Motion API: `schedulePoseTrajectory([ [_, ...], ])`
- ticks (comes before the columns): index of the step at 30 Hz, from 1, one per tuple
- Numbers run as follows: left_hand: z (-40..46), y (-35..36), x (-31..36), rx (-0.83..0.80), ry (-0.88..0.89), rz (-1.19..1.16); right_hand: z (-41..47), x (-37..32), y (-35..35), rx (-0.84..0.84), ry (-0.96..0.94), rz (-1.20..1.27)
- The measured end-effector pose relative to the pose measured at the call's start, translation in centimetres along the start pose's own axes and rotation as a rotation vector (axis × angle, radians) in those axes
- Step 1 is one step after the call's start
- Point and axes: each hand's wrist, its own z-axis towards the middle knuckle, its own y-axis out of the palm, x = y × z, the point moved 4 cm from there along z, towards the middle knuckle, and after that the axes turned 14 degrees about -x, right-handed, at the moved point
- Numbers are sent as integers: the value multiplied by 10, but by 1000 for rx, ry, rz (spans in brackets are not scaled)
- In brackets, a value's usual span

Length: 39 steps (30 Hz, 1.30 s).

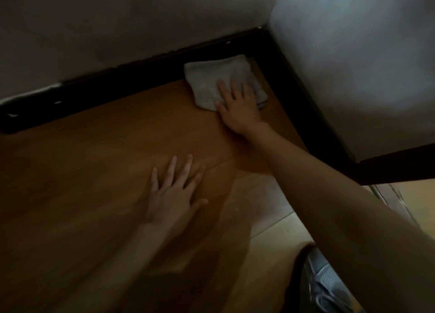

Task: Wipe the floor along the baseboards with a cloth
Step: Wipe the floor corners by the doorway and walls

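The dark baseboard [113, 86] ran from the lower left up toward the corner at the upper right, with the pale wall [117, 25] above it and the wooden floor [89, 162] below; a few light chips showed along its top edge at the far left. The left hand [174, 195] lay flat on the floor, fingers straight and spread, holding nothing; it looked to be a prop for the person's weight, and it sat well apart from the cloth. The cloth [211, 77], a pale folded rag, lay on the floor up and to the right of that hand, tucked into the corner; its far edge touched or nearly touched the baseboard, though the dimness made that hard to settle; its long side ran roughly along the baseboard. The right hand [237, 105] pressed down on the cloth's near right part with straight fingers, palm trailing onto the bare floor behind; it did not grip the cloth, only bore on it. So the right hand was plainly the nearer one and the working one; the two hands were far apart. To the right, a second baseboard [303, 88] came down from the corner toward the lower right beneath a brighter wall.

By my judgement, the coming move turned on this: the cloth sat at the corner where the two baseboards met, so the stroke could go either back leftward along the first strip or down along the second; either way the right arm would have to draw it, keeping the cloth's edge against the dark strip.
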Motion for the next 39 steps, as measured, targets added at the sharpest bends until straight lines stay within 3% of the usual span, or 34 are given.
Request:
schedulePoseTrajectory([
  [3, -1, 0, 0, 17, 2, -16, -7, -24, 0, -21, -197, -31],
  [5, -2, 0, 0, 16, 8, -16, -9, -3, -6, -9, -249, -76],
  [9, -1, 0, 0, 9, 20, -33, -5, 64, -18, -56, -10, 45],
  [11, 0, 0, 0, 15, 19, -33, -7, 44, -16, -22, 25, 15],
  [14, -1, 0, 0, 30, 18, -40, -10, -16, -2, 6, -193, -81],
  [16, -1, 0, 0, 30, 16, -39, -4, -19, 2, -32, -289, -116],
  [22, -2, 0, 0, 29, 32, -36, 11, 48, -19, -55, 78, 50],
  [25, -2, -1, 0, 48, 30, -45, -6, 3, -8, 14, -137, -72],
  [28, -1, 0, 0, 30, 33, -51, -8, -3, -2, -49, -346, -147],
  [32, -1, 0, -1, 14, 44, -60, 10, 41, -19, -51, -38, -9],
  [35, 0, 0, -1, 18, 38, -61, 7, 27, -14, -29, 104, 111],
  [37, 0, 0, -1, 22, 32, -52, 3, -5, -7, 18, 39, 71],
  [39, 0, 1, -1, 22, 24, -41, -1, -34, 0, 20, -151, -5],
])
